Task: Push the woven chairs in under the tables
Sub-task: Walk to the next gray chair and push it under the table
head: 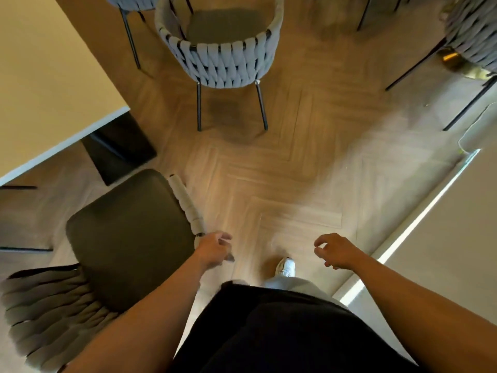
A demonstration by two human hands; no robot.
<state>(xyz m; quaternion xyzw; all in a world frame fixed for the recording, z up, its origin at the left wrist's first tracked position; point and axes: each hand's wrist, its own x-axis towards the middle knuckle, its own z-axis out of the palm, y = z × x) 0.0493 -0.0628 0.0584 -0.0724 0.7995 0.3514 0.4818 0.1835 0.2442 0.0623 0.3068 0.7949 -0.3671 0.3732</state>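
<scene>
A woven chair (126,238) with a dark seat cushion stands at my lower left, its seat facing the cream table (40,84) at the upper left. My left hand (215,249) is at the near end of that chair's wrapped right armrest (185,203), fingers curled; whether it grips the armrest is unclear. My right hand (336,250) hovers over the floor, fingers loosely apart and holding nothing. A second woven chair (223,49) stands out in the open floor ahead, its back toward me.
Another woven chair (473,36) shows at the upper right edge, and part of one more (129,1) at the top left. A dark table base (118,149) sits under the cream table. A pale wall (443,238) with a lit strip runs along my right. My shoe (286,266) is on the herringbone floor.
</scene>
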